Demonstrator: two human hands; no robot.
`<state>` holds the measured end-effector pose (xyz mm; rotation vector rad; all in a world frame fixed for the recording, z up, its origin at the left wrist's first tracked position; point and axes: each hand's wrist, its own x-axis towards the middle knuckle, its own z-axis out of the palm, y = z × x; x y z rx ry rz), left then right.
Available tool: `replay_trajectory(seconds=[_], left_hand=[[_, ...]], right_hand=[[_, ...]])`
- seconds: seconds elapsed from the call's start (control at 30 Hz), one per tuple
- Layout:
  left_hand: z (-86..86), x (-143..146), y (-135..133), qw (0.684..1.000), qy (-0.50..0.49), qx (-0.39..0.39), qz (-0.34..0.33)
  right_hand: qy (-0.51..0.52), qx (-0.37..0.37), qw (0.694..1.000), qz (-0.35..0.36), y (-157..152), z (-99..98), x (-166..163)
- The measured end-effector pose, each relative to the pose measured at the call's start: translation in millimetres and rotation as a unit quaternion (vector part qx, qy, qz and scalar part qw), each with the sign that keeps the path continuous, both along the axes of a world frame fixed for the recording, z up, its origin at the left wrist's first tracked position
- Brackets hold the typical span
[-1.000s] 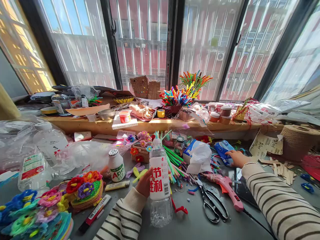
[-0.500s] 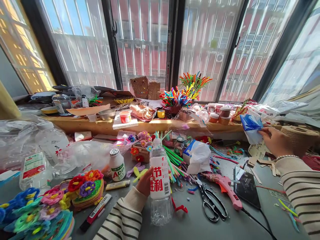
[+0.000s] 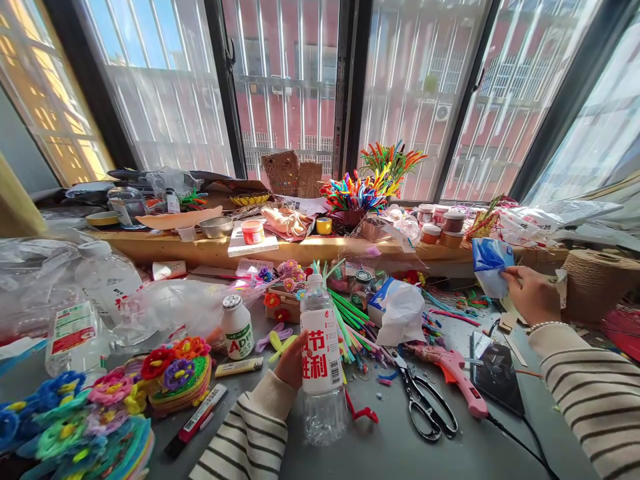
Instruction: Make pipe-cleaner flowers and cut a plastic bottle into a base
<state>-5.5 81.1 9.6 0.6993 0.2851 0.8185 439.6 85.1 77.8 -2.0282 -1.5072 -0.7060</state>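
Note:
My left hand is wrapped round a clear plastic bottle with a red and white label, standing upright on the grey table. My right hand is raised at the right, pinching a blue and white plastic packet above the table. Black scissors and a pink glue gun lie between the two hands, with a dark phone under the right forearm.
Coloured pipe cleaners, a tissue pack, a small white AD bottle and felt flowers crowd the table. A wooden shelf with jars and craft items runs along the window. A twine roll stands at the right.
My right hand picked the blue packet up from the table, lifted it to the right, then brought it slightly back left. The left hand kept holding the bottle.

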Motion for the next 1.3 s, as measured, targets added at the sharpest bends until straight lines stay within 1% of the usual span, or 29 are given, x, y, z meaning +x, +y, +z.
replay_trajectory(seconds=[0.07,0.1,0.17,0.23,0.3,0.43,0.53,0.6,0.7,0.77,0.83,0.93,1.1,1.2,1.3], left_hand=[[3.0,0,0,0.997,0.026,-0.014,0.072],[4.3,0,1,0.992,0.043,-0.019,0.117],[5.8,1,0,0.975,0.084,-0.018,0.205],[5.9,2,0,0.956,0.125,-0.007,0.266],[5.5,4,-1,0.943,0.159,0.007,0.292],[6.1,8,-2,0.934,0.187,0.021,0.304],[5.6,9,-2,0.927,0.198,0.019,0.318],[4.0,9,-2,0.918,0.207,0.013,0.338],[0.6,8,0,0.903,0.215,-0.005,0.373],[-1.1,8,1,0.902,0.211,-0.015,0.377],[-1.8,7,2,0.906,0.21,-0.017,0.368],[-0.9,8,1,0.906,0.214,-0.02,0.364],[2.1,9,-1,0.905,0.212,-0.025,0.368],[2.2,10,-1,0.904,0.201,-0.024,0.376],[0.4,11,-1,0.909,0.207,-0.021,0.362]], right_hand=[[0.002,-0.074,0.996,0.044,5,-18.8,-5],[0.002,-0.097,0.994,0.056,8,-26.7,-8],[-0.002,-0.108,0.992,0.062,15,-36.0,-20],[-0.009,-0.101,0.993,0.066,26,-34.9,-37],[-0.02,-0.107,0.989,0.099,39,-26.2,-62],[-0.051,-0.156,0.967,0.194,75,-6.1,-121],[-0.069,-0.216,0.945,0.237,110,-2.1,-157],[-0.073,-0.26,0.933,0.239,132,-6.0,-173],[-0.069,-0.335,0.912,0.225,159,-19.0,-184],[-0.061,-0.381,0.898,0.213,171,-29.6,-187],[-0.056,-0.406,0.889,0.204,178,-39.1,-188],[-0.051,-0.401,0.895,0.188,184,-48.4,-188],[-0.052,-0.359,0.918,0.162,189,-53.8,-189],[-0.056,-0.355,0.92,0.156,191,-54.9,-189],[-0.061,-0.355,0.92,0.157,192,-55.3,-190]])
